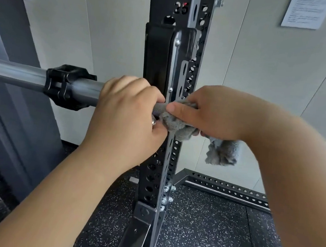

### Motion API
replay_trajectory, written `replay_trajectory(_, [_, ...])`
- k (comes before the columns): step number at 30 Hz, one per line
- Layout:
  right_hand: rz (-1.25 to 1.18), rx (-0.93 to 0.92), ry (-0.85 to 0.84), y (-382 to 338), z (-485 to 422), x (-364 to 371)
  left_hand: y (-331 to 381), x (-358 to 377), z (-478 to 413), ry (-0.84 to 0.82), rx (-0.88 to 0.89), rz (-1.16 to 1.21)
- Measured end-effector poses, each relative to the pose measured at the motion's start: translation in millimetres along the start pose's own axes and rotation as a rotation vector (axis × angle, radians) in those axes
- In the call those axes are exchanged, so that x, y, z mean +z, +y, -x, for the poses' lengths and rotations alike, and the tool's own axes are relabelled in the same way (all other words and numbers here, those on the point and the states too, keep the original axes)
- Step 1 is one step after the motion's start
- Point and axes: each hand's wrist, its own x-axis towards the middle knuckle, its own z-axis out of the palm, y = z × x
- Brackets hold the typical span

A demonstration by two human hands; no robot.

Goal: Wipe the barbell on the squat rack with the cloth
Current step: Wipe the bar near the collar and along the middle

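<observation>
Two hands on grey barbell (22, 75) | fluffy grey cloth (178, 125) bunched

Both forearms reached fwd from bottom of frame, converging at centre. L hand (128, 107) curled shut, knuckles up, thumb tucked below. R hand (209, 112) fisted just beside it, thumb extended toward L fingers, nearly touching.

Rack upright (172, 68) btwn hands, collar (66, 86) left; right side free.
</observation>
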Motion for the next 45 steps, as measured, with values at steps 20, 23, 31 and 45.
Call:
replay_trajectory(20, [0.324,-0.043,0.45,-12,22,29,-4,2,4,-0.033,-0.004,0.058])
replay_trajectory(23, [0.171,0.023,0.278,-19,6,16,-3,2,3,-0.01,-0.003,0.035])
replay_trajectory(31, [0.109,0.05,0.134,-12,13,6,-6,5,2,0.023,-0.022,0.073])
replay_trajectory(45, [0.179,0.381,0.23,-12,25,8,0,4,0,0.014,-0.015,0.052])
